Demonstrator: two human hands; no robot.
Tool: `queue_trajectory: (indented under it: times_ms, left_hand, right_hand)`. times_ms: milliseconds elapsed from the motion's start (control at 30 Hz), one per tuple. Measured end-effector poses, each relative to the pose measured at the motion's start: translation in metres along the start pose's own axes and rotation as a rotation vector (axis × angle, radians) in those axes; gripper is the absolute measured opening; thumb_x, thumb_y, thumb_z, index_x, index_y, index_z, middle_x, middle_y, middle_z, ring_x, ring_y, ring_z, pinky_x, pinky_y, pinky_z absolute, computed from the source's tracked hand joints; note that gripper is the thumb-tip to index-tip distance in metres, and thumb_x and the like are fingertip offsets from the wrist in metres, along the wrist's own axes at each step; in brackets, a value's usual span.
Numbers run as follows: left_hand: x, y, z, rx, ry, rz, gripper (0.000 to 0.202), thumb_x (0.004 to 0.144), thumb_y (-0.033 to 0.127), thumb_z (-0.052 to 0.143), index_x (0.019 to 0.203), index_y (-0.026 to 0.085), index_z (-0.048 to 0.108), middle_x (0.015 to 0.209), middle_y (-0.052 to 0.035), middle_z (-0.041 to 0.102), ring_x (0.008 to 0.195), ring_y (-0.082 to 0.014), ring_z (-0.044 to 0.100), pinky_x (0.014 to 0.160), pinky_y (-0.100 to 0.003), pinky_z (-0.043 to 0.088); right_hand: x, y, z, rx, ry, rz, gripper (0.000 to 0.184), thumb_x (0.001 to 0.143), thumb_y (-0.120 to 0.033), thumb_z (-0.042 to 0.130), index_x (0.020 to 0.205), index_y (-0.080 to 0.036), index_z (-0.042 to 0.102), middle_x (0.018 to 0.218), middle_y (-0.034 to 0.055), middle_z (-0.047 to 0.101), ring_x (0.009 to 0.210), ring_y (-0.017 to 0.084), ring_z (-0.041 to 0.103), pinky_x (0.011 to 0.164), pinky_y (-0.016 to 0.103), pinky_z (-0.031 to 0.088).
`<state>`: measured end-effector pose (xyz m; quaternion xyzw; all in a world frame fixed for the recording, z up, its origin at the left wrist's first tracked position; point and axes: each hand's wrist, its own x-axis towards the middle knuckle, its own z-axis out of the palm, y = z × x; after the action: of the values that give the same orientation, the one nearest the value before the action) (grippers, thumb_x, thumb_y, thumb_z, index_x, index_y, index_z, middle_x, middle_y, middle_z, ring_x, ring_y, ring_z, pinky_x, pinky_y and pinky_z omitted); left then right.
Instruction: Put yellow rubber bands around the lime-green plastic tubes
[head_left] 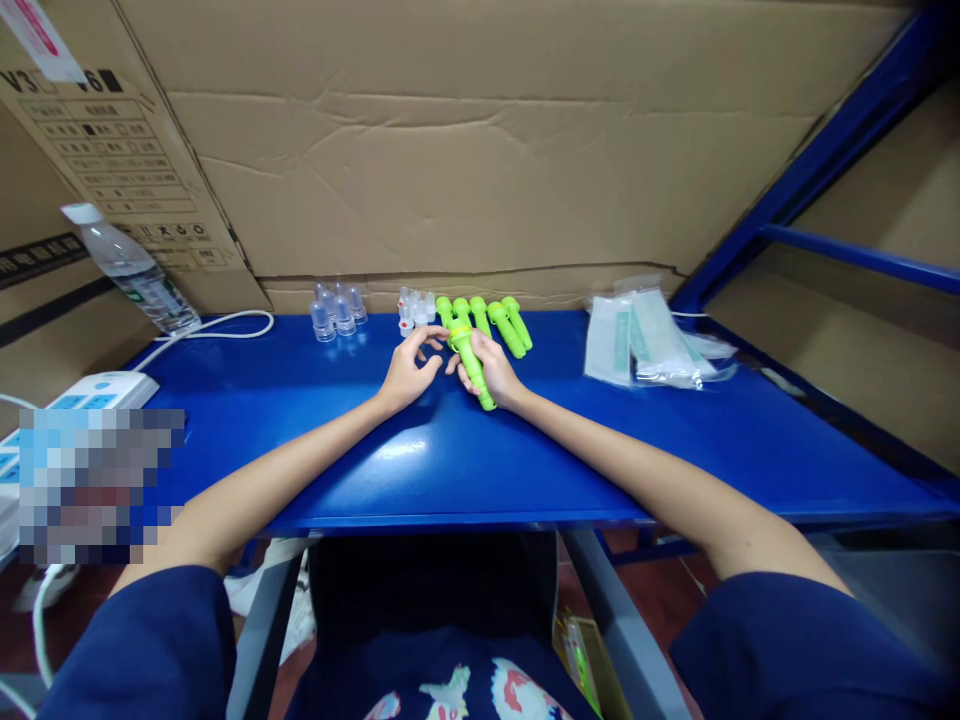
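My right hand point(494, 368) is closed around a bright green plastic tube point(472, 366) that lies slanted on the blue table point(450, 460). My left hand point(409, 370) rests beside it with fingers loosely curled and apart, its fingertips near the tube's upper end, holding nothing I can make out. Just behind lie several more green tubes point(504, 322) in a row. To their left stand small clear vials point(337, 310) and a few white-capped vials with red marks point(416, 308).
Clear plastic pouches point(649, 338) lie at the right of the table. A water bottle point(127, 265) leans at the far left, by a white cable point(217, 328) and a power strip point(101, 390). Cardboard point(480, 140) walls the back. A blue rack frame point(817, 160) rises at right.
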<state>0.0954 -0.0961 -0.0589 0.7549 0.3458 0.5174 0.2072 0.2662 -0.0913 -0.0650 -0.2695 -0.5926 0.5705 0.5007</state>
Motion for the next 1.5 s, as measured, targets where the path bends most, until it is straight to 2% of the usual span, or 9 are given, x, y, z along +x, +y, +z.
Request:
queue_trajectory:
  times_ms: [167, 400, 767, 933, 1067, 1233, 1333, 1433, 1500]
  left_hand:
    - [0.000, 0.002, -0.001, 0.044, 0.011, 0.041, 0.042, 0.076, 0.006, 0.053, 0.114, 0.018, 0.064, 0.116, -0.0070, 0.069, 0.098, -0.0176, 0.065, 0.077, -0.028, 0.049]
    - [0.000, 0.000, 0.000, 0.046, 0.008, 0.009, 0.042, 0.077, 0.006, 0.053, 0.116, 0.018, 0.065, 0.112, -0.0058, 0.072, 0.097, -0.0173, 0.068, 0.076, -0.027, 0.049]
    - [-0.003, 0.011, 0.000, 0.074, -0.032, 0.023, 0.045, 0.081, 0.011, 0.054, 0.124, 0.017, 0.066, 0.111, -0.0077, 0.073, 0.095, -0.0179, 0.070, 0.076, -0.029, 0.050]
    - [-0.002, 0.009, -0.001, 0.072, -0.023, 0.004, 0.043, 0.078, 0.009, 0.055, 0.119, 0.018, 0.067, 0.110, -0.0059, 0.074, 0.092, -0.0166, 0.068, 0.077, -0.028, 0.050]
    - [0.000, 0.005, -0.003, 0.073, 0.000, -0.028, 0.038, 0.076, 0.007, 0.056, 0.111, 0.018, 0.067, 0.102, -0.0035, 0.074, 0.086, -0.0152, 0.067, 0.076, -0.027, 0.050]
    - [0.001, 0.003, -0.004, 0.070, 0.007, -0.055, 0.033, 0.076, 0.007, 0.056, 0.105, 0.017, 0.067, 0.098, -0.0025, 0.073, 0.083, -0.0141, 0.066, 0.077, -0.026, 0.050]
    - [0.001, 0.003, -0.004, 0.057, 0.011, -0.061, 0.033, 0.077, 0.006, 0.055, 0.106, 0.017, 0.067, 0.097, -0.0032, 0.074, 0.084, -0.0144, 0.067, 0.076, -0.026, 0.049]
    - [0.001, 0.002, -0.002, 0.050, 0.012, -0.074, 0.034, 0.078, 0.007, 0.055, 0.109, 0.017, 0.067, 0.097, -0.0031, 0.074, 0.086, -0.0146, 0.067, 0.076, -0.026, 0.049]
    - [0.001, 0.001, -0.001, 0.032, 0.013, -0.087, 0.034, 0.078, 0.008, 0.054, 0.109, 0.018, 0.066, 0.097, -0.0033, 0.073, 0.087, -0.0147, 0.068, 0.075, -0.025, 0.049]
  right_hand:
    - [0.000, 0.000, 0.000, -0.010, 0.014, 0.012, 0.045, 0.094, -0.066, 0.048, 0.104, -0.023, 0.040, 0.065, -0.0016, 0.067, 0.031, 0.010, 0.043, 0.026, 0.021, 0.029]
    - [0.001, 0.000, 0.001, -0.003, 0.016, -0.005, 0.050, 0.091, -0.068, 0.052, 0.106, -0.022, 0.040, 0.065, -0.0017, 0.067, 0.030, 0.010, 0.043, 0.025, 0.021, 0.028]
    - [0.002, 0.002, -0.003, -0.029, 0.045, -0.030, 0.052, 0.091, -0.070, 0.051, 0.108, -0.022, 0.041, 0.062, -0.0036, 0.065, 0.029, 0.010, 0.042, 0.026, 0.021, 0.029]
    - [0.001, 0.002, -0.003, -0.032, 0.038, -0.007, 0.051, 0.094, -0.070, 0.049, 0.109, -0.022, 0.042, 0.064, -0.0023, 0.066, 0.030, 0.009, 0.042, 0.027, 0.020, 0.030]
    - [-0.002, -0.002, 0.000, -0.024, 0.005, 0.022, 0.049, 0.094, -0.069, 0.050, 0.103, -0.021, 0.044, 0.063, -0.0005, 0.067, 0.030, 0.010, 0.043, 0.026, 0.021, 0.029]
    - [-0.004, -0.010, 0.004, -0.003, -0.042, 0.073, 0.054, 0.093, -0.073, 0.047, 0.100, -0.020, 0.045, 0.051, -0.0026, 0.059, 0.027, 0.011, 0.040, 0.025, 0.021, 0.025]
    - [-0.003, -0.011, 0.006, 0.005, -0.046, 0.069, 0.056, 0.088, -0.071, 0.057, 0.106, -0.022, 0.039, 0.053, -0.0060, 0.060, 0.028, 0.010, 0.042, 0.024, 0.019, 0.026]
    - [-0.002, -0.008, 0.005, -0.010, -0.007, 0.016, 0.060, 0.082, -0.059, 0.072, 0.109, -0.028, 0.028, 0.062, -0.0115, 0.063, 0.028, 0.009, 0.044, 0.025, 0.016, 0.028]
    - [-0.001, -0.006, 0.005, -0.017, -0.017, 0.005, 0.060, 0.081, -0.054, 0.074, 0.107, -0.029, 0.025, 0.063, -0.0133, 0.063, 0.028, 0.009, 0.044, 0.025, 0.016, 0.030]
